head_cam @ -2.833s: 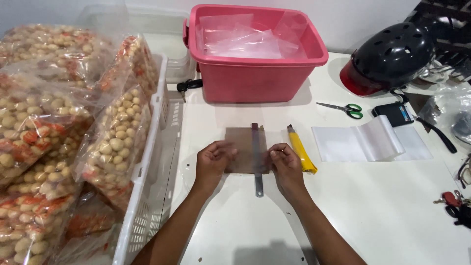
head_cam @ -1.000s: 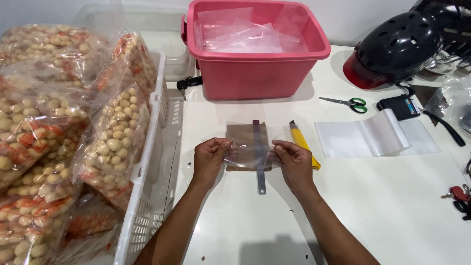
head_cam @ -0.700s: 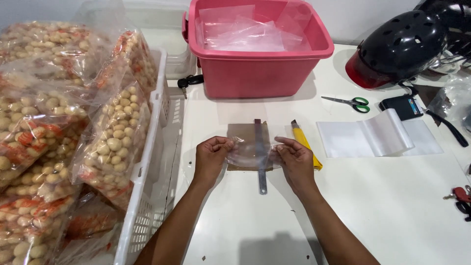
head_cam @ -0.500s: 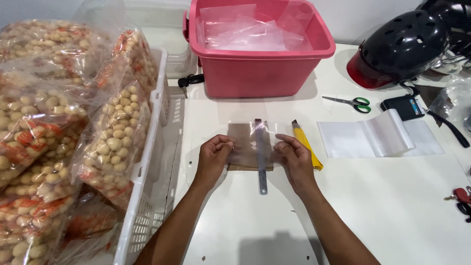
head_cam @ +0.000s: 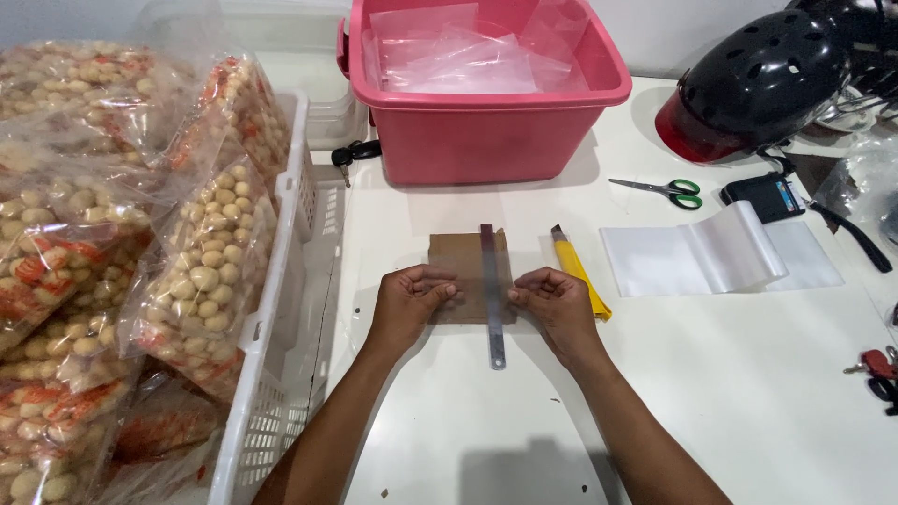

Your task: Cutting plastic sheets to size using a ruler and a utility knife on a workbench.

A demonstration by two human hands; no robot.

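Note:
My left hand [head_cam: 414, 299] and my right hand [head_cam: 554, 301] rest on the white table, fingers curled, each pinching one end of a small clear plastic piece [head_cam: 475, 283]. The plastic lies stretched over a brown cardboard square [head_cam: 458, 257]. A steel ruler [head_cam: 493, 323] lies lengthwise across the cardboard, between my hands. Just right of my right hand is a yellow utility knife [head_cam: 576, 272].
A pink tub [head_cam: 486, 140] with clear bags stands at the back. At the left, a white basket [head_cam: 281, 281] holds bags of round snacks [head_cam: 210, 271]. Green-handled scissors [head_cam: 666, 191], a stack of clear bags [head_cam: 716, 259], a black wallet [head_cam: 760, 195], a black helmet [head_cam: 758, 79] and keys [head_cam: 875, 365] lie right.
The clear plastic was held bowed up between my hands; now it is lowered and pulled flat against the cardboard. My hands stay at the same spot.

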